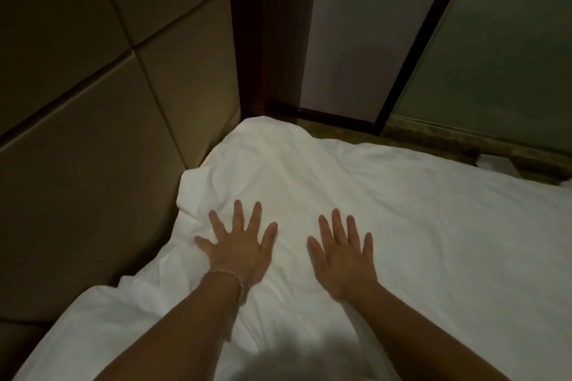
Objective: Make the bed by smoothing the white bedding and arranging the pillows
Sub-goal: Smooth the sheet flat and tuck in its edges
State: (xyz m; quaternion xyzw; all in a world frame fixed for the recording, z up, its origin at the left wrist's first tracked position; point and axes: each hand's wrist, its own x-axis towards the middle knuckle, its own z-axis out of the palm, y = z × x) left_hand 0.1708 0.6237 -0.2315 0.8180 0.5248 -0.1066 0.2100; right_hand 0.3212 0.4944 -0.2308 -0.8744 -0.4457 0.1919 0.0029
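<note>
White bedding point(418, 226) covers the bed and fills the lower right of the head view, with soft creases near its far corner. My left hand point(238, 244) lies flat on it, fingers spread, close to the bedding's rumpled left edge; a beaded bracelet circles that wrist. My right hand point(343, 257) rests palm down beside it, fingers apart, a little to the right. Neither hand holds anything. No separate pillow shows clearly.
A padded beige headboard point(93, 133) rises along the left, touching the bedding's edge. A dark wooden post point(247, 40) stands at the bed's far corner. Beyond the bed are a pale wall panel point(371, 25), a frosted glass pane point(510, 56) and a strip of floor.
</note>
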